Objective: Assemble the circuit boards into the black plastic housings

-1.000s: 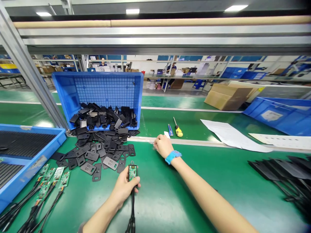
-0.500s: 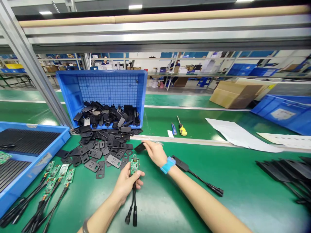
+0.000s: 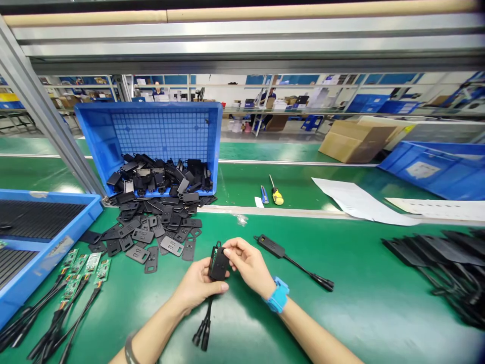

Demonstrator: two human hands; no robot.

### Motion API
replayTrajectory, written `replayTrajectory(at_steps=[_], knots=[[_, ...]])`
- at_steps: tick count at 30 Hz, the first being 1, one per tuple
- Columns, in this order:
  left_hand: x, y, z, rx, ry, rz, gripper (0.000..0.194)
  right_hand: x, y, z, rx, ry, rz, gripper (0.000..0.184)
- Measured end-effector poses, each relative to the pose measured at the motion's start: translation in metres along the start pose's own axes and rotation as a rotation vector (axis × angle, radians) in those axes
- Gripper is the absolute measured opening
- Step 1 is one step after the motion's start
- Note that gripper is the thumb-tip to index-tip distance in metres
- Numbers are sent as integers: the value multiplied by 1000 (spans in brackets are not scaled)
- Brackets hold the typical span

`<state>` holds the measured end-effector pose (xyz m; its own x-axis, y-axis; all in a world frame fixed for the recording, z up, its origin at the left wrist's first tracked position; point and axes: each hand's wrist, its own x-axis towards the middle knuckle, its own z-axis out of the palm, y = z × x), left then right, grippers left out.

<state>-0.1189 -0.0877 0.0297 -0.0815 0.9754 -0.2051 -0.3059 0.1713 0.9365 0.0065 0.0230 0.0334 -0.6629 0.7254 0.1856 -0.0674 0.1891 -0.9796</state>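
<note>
In the middle of the bench, my left hand [image 3: 199, 283] grips a small green circuit board [image 3: 214, 258] seated in a black case, its cable [image 3: 206, 323] with two connectors hanging down toward me. My right hand [image 3: 248, 265] pinches a flat black cover [image 3: 220, 265] that lies over most of the board; a green strip shows along the left edge. Whether the cover sits fully down I cannot tell. Right of my hands lies a closed black cased unit [image 3: 271, 246] with its own cable. Loose black covers [image 3: 172, 246] are heaped to the left.
Behind the heap, a blue crate [image 3: 159, 126] on its side holds black cases. At left are several wired boards [image 3: 93, 263] and a blue tray [image 3: 64, 247]. A screwdriver [image 3: 277, 194], a blue cutter [image 3: 264, 194] and paper [image 3: 356, 202] lie beyond. Black units [image 3: 413, 253] are stacked right.
My right hand has brought a black cover from near the heap back to my left hand and laid it over the board. The camera view has shifted slightly.
</note>
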Motion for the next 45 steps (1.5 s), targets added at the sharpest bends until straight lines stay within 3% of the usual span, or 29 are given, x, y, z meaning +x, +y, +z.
replayTrajectory(at_steps=[10, 14, 21, 26, 29, 31, 35, 39, 42, 45], knots=[[0, 4, 6, 95, 20, 19, 41, -1, -1, 4, 67, 30, 45, 26], [-1, 5, 7, 139, 30, 23, 39, 0, 1, 3, 212, 18, 141, 34], [1, 0, 7, 236, 56, 54, 38, 2, 1, -1, 331, -174, 302, 40], [0, -1, 10, 327, 96, 48, 42, 2, 4, 2, 316, -115, 289, 41], [1, 1, 12, 319, 146, 41, 46, -2, 3, 8, 128, -58, 234, 41], [2, -2, 13, 249, 147, 80, 57, -5, 1, 13, -111, -28, 92, 42], [2, -11, 12, 187, 18, 149, 92, -7, -1, 14, -605, -37, -119, 55], [-8, 2, 8, 609, 78, 256, 84, -10, 6, -14, -1073, -132, -161, 46], [-26, 33, -4, 998, 74, 271, 64, -7, 21, -45, -1376, -149, -174, 36], [-59, 62, -23, 1303, 59, 196, 51, -3, 34, -69, -1592, -91, -160, 37]])
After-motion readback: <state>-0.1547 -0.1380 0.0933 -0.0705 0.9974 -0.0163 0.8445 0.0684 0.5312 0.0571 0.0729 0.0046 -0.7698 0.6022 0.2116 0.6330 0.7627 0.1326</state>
